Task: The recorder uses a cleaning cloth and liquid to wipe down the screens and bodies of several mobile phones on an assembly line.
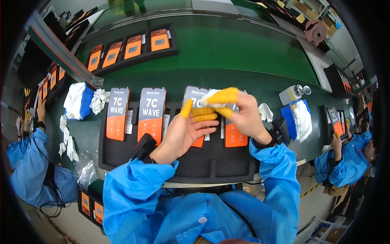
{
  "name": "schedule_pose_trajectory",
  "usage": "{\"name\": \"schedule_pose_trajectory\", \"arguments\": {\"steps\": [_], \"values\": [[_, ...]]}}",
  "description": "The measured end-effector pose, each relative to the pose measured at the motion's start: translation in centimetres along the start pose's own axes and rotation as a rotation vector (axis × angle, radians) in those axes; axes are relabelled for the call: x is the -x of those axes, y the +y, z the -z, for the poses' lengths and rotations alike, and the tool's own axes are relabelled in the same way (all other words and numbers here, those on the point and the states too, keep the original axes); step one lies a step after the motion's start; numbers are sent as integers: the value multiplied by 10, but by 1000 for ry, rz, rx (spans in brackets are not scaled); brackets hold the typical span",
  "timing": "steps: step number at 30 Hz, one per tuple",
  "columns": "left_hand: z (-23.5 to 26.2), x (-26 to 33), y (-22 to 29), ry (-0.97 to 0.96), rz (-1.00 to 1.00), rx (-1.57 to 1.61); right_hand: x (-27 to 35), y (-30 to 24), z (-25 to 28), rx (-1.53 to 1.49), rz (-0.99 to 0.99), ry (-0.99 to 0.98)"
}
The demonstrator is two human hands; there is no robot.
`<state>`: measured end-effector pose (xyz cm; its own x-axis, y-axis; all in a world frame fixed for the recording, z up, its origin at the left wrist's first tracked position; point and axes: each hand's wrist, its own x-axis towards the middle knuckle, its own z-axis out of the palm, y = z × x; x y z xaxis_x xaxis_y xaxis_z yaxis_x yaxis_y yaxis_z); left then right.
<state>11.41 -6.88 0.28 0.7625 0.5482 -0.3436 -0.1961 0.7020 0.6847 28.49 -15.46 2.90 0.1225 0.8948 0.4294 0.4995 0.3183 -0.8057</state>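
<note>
My right hand (244,116), with yellow finger cots on some fingers, pinches a folded white wiping cloth (208,97) above the third phone. My left hand (185,132) is just beside it, palm partly turned up, fingers stretched out and the thumb raised; I see nothing held in it. Its fingers cover the middle of the third phone (191,92). A black foam tray (187,171) bears a row of several phones with grey and orange front films: the first phone (118,116), the second phone (151,112), and at the right a fourth phone (235,136), partly behind my right hand.
Blue boxes of white cloths stand at the left (87,101) and right (289,122). Crumpled cloths (99,101) lie about. A pump bottle (290,94) stands at the right. Farther off, another black tray (172,46) holds orange phones on the green belt (235,49). Co-workers sit at both sides.
</note>
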Motion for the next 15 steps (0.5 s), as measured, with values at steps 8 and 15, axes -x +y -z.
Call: {"name": "schedule_pose_trajectory", "arguments": {"steps": [8,15], "values": [[2,0,1,13,-132,128,1,17,-6,-282,-295,128],[-1,4,-6,-31,-204,-122,2,27,-14,-877,-748,68]]}}
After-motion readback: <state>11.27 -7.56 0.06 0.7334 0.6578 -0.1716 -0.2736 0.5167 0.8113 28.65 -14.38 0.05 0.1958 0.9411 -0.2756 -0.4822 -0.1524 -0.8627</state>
